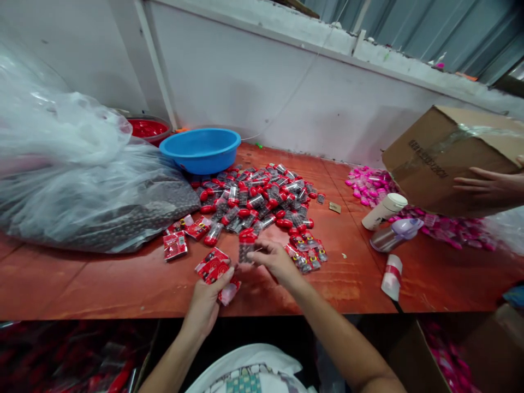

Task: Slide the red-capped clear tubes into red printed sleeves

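Observation:
My left hand (208, 300) is closed on a small stack of red printed labels (213, 268) near the table's front edge. My right hand (275, 261) pinches a clear tube with a red cap (246, 245), held upright just above the table. Behind both hands lies a heap of similar red-capped tubes (257, 196). Loose red label packets (175, 245) lie to the left, more (305, 251) to the right.
A big clear plastic bag (77, 174) of dark pieces fills the left of the red wooden table (102, 284). A blue basin (200, 148) and a red bowl (148, 129) stand behind. Another person's hand (487, 188) holds a cardboard box (450, 153) over pink tubes (368, 185). Bottles (385, 210) lie at right.

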Available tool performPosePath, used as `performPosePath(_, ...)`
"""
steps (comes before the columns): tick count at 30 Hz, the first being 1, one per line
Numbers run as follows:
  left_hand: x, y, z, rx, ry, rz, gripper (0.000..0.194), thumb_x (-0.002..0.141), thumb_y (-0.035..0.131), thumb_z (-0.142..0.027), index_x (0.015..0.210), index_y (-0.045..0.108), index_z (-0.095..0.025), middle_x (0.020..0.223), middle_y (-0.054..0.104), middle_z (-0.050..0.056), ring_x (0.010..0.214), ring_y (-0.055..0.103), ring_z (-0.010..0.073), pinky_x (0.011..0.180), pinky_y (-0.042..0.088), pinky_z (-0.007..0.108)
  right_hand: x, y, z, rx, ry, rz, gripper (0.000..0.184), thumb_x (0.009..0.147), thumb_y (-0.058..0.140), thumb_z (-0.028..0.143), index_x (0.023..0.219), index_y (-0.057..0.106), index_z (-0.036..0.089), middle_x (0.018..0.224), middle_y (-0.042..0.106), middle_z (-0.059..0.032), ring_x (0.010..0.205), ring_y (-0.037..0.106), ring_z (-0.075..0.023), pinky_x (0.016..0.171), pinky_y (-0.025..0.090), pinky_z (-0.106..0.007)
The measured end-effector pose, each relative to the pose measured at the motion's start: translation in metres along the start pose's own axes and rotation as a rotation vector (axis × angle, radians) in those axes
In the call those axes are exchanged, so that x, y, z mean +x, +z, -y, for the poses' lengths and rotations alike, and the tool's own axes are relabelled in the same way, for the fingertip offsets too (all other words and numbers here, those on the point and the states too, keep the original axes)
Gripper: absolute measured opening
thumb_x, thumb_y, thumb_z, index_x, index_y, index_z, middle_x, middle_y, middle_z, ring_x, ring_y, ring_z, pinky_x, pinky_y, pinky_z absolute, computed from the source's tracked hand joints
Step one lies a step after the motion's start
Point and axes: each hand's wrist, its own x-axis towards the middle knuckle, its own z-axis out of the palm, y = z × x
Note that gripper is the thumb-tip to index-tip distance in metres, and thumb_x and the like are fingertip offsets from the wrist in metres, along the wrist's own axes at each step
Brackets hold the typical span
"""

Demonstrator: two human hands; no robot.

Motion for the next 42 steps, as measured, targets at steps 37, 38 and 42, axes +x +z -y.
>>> performPosePath(37,-0.034,-0.024,-0.011,0.277,-0.088,-0.044,0.044,0.051,0.085,-0.022,0.092,0.071,-0.015,0.077,0.072,0.005,0.063,0.065,0.0162,0.053,0.049,0.023,-0.021,0.025,-0.024,-0.21,-0.114,-0.087,0.017,0.081,0.064,0.033,0.079,0.073,0.019,0.071,0.067,-0.001,0.065,0.06,-0.0141,0.063,0.047,-0.026)
performPosePath(38,-0.033,-0.024,-0.012,0.272,-0.09,-0.039,0.042,0.052,0.084,-0.022,0.092,0.071,-0.015,0.077,0.072,0.005,0.063,0.065,0.0159,0.053,0.049,0.022,-0.022,0.023,-0.024,-0.293,-0.184,-0.07,0.018,0.083,0.061,0.033,0.08,0.072,0.02,0.072,0.067,-0.0015,0.068,0.06,-0.0147,0.065,0.047,-0.027)
performPosePath(42,-0.026,-0.02,-0.014,0.235,-0.071,-0.021,0.044,0.052,0.084,-0.02,0.094,0.071,-0.016,0.078,0.073,0.005,0.063,0.066,0.0158,0.052,0.049,0.022,-0.024,0.013,-0.032,-0.556,-0.377,0.073,0.034,0.079,0.068,0.037,0.11,0.065,0.023,0.096,0.067,-0.005,0.083,0.061,-0.018,0.075,0.049,-0.03)
